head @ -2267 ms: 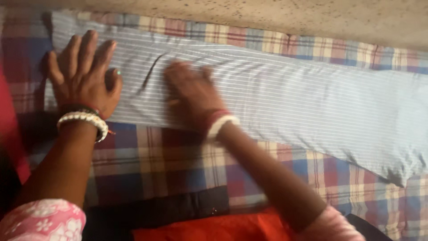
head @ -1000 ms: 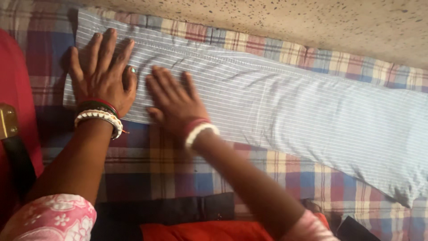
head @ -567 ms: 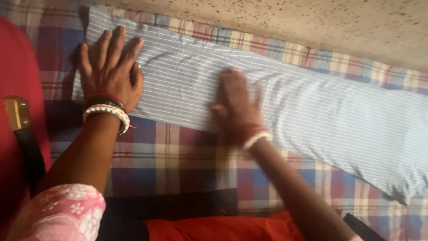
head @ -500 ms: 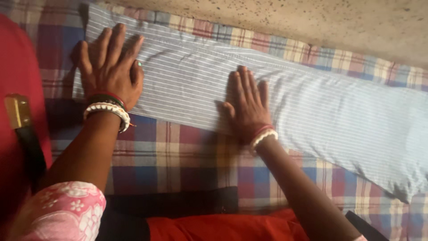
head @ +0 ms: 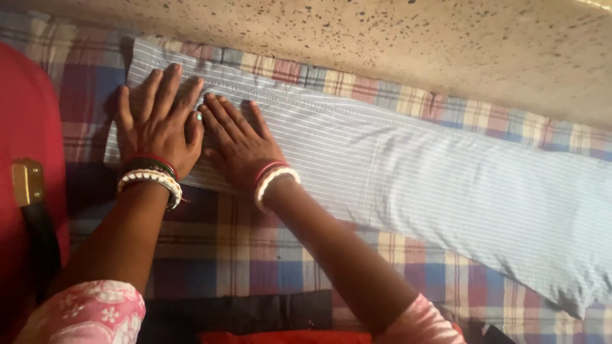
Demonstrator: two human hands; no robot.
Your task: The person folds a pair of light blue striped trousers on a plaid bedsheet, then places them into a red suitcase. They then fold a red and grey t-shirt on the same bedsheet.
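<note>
Now we press our left hand [head: 156, 124] and right hand [head: 239, 146] flat, fingers spread and gripping nothing, side by side on the left end of the striped pale-blue cloth [head: 408, 165]. It lies on a checked blanket [head: 255, 248], beside speckled floor [head: 414, 51]; a red bag [head: 25, 127] lies left.

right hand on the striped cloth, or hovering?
Touching. Head view: the right hand lies flat, palm down, fingers spread on the striped cloth, beside the left hand.
</note>
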